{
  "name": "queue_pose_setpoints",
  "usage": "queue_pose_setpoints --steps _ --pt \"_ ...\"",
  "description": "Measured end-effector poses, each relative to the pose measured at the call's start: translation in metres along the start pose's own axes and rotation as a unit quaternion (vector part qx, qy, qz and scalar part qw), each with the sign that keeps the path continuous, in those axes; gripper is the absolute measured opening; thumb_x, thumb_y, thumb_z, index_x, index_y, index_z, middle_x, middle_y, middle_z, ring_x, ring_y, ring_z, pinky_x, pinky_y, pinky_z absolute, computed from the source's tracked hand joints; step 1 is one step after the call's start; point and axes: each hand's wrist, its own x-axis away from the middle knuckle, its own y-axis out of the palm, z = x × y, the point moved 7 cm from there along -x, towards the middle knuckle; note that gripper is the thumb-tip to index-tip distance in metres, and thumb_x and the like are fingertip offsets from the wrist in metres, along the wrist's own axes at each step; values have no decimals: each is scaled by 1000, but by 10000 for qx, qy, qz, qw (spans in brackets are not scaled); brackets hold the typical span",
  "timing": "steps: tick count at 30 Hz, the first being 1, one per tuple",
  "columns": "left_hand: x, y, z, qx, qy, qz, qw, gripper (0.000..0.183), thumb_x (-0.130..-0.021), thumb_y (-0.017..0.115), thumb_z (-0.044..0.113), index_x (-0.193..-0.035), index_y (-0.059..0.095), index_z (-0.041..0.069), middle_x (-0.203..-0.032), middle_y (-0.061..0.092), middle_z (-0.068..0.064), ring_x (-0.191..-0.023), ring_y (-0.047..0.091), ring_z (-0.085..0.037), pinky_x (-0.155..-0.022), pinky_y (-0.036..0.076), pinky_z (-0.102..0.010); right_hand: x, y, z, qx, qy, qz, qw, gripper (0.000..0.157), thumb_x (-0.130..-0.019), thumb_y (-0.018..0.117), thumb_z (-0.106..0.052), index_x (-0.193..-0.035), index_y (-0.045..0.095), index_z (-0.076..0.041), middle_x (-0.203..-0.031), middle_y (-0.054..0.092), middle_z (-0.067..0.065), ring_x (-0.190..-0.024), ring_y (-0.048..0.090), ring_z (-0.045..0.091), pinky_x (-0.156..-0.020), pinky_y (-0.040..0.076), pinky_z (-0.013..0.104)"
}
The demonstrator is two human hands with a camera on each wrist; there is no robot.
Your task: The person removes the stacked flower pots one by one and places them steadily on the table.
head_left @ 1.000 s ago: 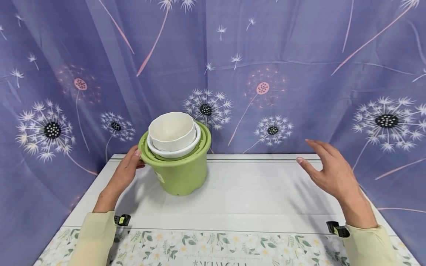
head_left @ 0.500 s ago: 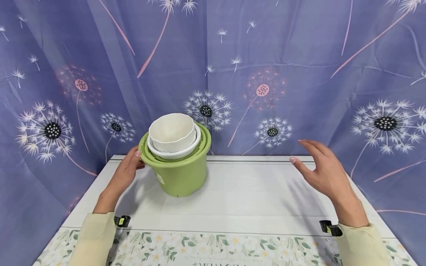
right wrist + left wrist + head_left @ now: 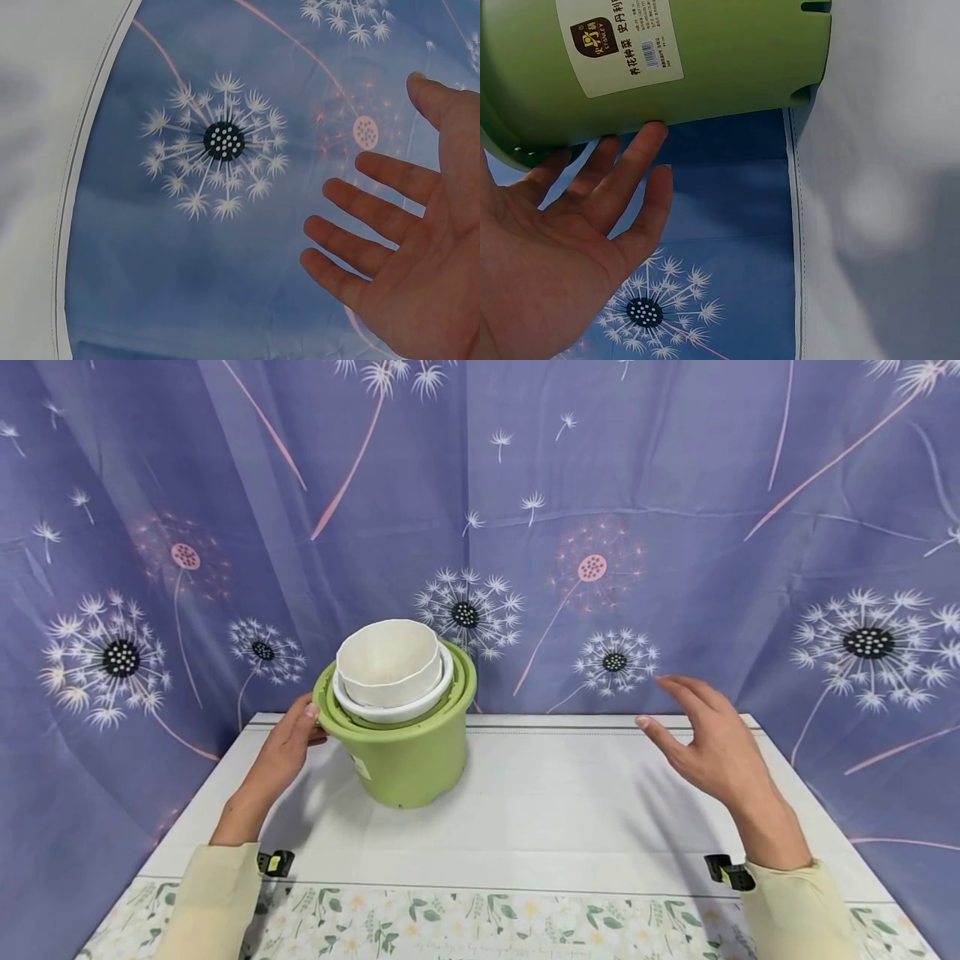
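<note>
A large green flowerpot (image 3: 408, 768) stands on the left part of the table with a paper label on its side. Nested in it are a smaller green pot (image 3: 457, 685), a round white pot (image 3: 447, 681) and, on top, a cream faceted pot (image 3: 386, 664). My left hand (image 3: 281, 752) is at the green pot's left side, thumb at the rim. In the left wrist view its loosely extended fingertips (image 3: 655, 129) touch the pot wall below the label (image 3: 630, 45). My right hand (image 3: 716, 747) hovers over the table's right part, fingers spread, holding nothing.
The table has a white cloth (image 3: 547, 802) with a floral printed band (image 3: 465, 918) along the near side. A purple curtain (image 3: 540, 460) with dandelion prints hangs behind and on both sides of the table.
My right hand has drifted leftward over the table, toward the pots, with its fingers still spread. My left hand and the nested pots have stayed in place.
</note>
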Motion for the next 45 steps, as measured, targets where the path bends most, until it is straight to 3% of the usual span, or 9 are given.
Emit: queue_pose_setpoints --steps 18,45 --pt "-2 -1 4 -9 41 5 10000 57 -119 25 36 -166 29 3 -152 49 -30 -127 59 -48 -109 43 -67 -16 16 -23 -177 -139 0 9997 60 -99 78 -32 -151 59 -9 -150 57 18 -139 50 44 -110 40 63" --pt "0 1 0 -16 82 27 10000 56 -119 25 35 -164 33 3 -147 53 -28 -125 60 -45 -107 45 -66 -30 44 -59 -429 -544 -124 9975 57 -100 77 -30 -149 60 -7 -154 53 15 -141 49 42 -107 43 65"
